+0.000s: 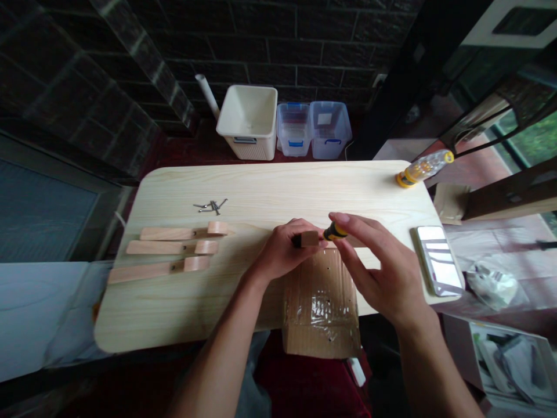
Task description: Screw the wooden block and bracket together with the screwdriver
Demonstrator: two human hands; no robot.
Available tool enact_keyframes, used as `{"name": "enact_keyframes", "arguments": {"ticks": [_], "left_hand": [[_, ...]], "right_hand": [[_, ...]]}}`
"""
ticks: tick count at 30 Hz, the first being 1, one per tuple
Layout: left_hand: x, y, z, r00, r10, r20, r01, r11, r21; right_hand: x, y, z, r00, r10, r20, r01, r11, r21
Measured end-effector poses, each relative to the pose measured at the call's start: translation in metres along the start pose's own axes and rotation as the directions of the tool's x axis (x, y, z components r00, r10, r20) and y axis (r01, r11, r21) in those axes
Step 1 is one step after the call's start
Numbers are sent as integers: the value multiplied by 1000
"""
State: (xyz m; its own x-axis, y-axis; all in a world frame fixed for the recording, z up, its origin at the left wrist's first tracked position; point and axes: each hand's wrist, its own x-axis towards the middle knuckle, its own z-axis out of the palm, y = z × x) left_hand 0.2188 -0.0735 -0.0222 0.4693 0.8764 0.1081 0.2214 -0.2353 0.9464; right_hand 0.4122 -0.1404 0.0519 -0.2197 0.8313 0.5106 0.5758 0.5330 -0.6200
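My left hand [289,247] is closed around a small wooden piece [310,238] above the table, its squared end facing me. In my right hand [378,255] a screwdriver [335,231] with a yellow and black handle is pinched between thumb and fingers, pointing left at the wooden piece. Its tip is too small to make out. Beneath both hands lies a flattish cardboard piece [321,302] with shiny clear tape, jutting past the table's near edge. To the left rest three pale wooden pieces, a top one [183,232], a middle one [172,248] and a bottom one [159,269], each with a curved block at the right end.
Several screws [213,206] lie loose on the light wood table [278,186]. A clear container with yellow ends [424,168] stands at the far right corner, a phone [439,261] near the right edge. Behind the table are a white bin [252,148] and two clear plastic boxes.
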Motion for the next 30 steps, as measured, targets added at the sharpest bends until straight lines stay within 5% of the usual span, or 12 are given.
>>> {"name": "enact_keyframes", "arguments": {"ticks": [16,24,30], "left_hand": [[1,2,0,1000,14,9,-14,1000,-16],[1,1,1,1000,19,14,-18,999,-31],[1,1,0,1000,21,4,-21,1000,-24]], "right_hand": [[-3,9,6,1000,-20,-24,21,998,61],[-10,17,15,988,43,-150,-32,997,74],[-10,16,14,999,17,-34,-12,990,142]]}}
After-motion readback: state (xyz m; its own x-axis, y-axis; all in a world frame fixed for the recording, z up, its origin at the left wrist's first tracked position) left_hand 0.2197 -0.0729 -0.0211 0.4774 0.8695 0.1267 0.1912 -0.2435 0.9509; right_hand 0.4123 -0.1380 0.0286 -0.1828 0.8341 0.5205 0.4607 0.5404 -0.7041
